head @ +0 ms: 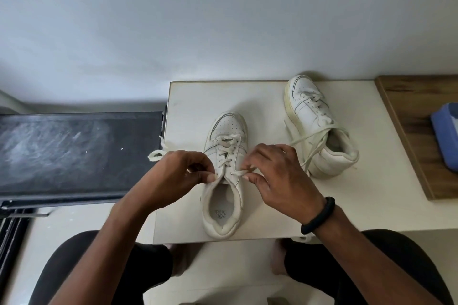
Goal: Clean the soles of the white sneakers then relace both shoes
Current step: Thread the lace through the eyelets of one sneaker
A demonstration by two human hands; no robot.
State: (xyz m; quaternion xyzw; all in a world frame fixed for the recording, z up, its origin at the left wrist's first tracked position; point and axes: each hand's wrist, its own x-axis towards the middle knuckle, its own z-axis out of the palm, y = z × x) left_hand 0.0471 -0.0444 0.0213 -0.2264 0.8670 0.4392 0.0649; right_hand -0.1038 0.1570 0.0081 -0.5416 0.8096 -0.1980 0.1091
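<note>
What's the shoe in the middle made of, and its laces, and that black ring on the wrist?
The near sneaker looks like smooth white leather or faux leather: matte sheen, stitched panels, punched toe holes. Its laces look like flat woven fabric, slightly fuzzy. The black wristband seems rubbery or corded; too blurred to tell.

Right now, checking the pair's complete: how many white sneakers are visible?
2. The near sneaker sits at the table front, left hand and right hand on its laces; the far sneaker sits back right.
</note>
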